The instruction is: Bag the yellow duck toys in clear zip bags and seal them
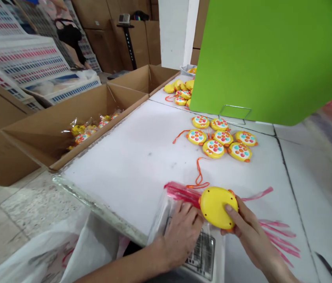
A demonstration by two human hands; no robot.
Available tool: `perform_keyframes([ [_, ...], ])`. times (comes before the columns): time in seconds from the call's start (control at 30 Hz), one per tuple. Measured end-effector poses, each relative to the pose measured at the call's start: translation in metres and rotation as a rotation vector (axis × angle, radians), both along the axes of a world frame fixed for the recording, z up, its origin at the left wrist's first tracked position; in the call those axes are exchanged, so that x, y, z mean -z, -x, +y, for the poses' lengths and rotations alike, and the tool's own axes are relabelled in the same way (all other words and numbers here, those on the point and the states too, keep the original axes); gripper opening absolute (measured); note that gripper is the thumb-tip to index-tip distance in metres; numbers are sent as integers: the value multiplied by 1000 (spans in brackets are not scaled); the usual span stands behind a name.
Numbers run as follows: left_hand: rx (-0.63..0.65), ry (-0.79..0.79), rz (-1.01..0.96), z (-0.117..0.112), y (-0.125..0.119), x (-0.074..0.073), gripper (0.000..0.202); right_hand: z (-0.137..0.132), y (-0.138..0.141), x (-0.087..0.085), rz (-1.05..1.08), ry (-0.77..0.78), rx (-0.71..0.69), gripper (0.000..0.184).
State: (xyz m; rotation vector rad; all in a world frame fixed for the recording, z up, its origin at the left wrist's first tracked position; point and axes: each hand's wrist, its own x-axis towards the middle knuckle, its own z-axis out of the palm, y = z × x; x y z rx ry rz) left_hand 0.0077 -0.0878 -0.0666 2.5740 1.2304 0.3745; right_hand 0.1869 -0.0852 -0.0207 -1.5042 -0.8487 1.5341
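Observation:
My right hand [246,224] grips a yellow toy [217,206], thumb across its flat back, where small screw holes show. The toy's printed face is turned away, and an orange cord [199,175] lies on the table just beyond it. Curled fingers of my left hand [183,232] pinch at the upper edge of a stack of clear plastic bags [202,255], close to the toy's left side. That stack has a bunched pink-red strip [182,191] along its far end. Farther up the table sit several yellow toys [223,137] with coloured buttons facing up.
Pink plastic strips [280,236] and a knife [327,267] lie to the right. A green board [266,59] rises behind the toys. More toys [180,92] are piled farther back. Along the left edge stand open cartons [50,114], one containing bagged toys. A person [68,33] is in the background.

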Motion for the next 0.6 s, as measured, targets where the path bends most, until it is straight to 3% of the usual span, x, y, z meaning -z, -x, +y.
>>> perform_keyframes([
  [0.13,-62,116,-15,2,4,-7,12,-11,-8,-6,-215,-39,-134,66],
  [0.27,-189,280,-215,3,14,-13,29,-21,-18,-7,-346,-26,-253,66],
  [0.33,-170,247,-232,4,18,-12,39,-24,-23,-7,-329,-30,-401,60],
  [0.43,-39,191,-201,7,19,-6,27,-27,-29,-8,-202,-25,-544,48],
  [0.5,6,170,-190,8,18,-3,18,-28,-31,-11,-137,9,-482,44],
  [0.6,61,92,-133,6,17,-5,17,-25,-22,-15,-11,32,-233,43],
])
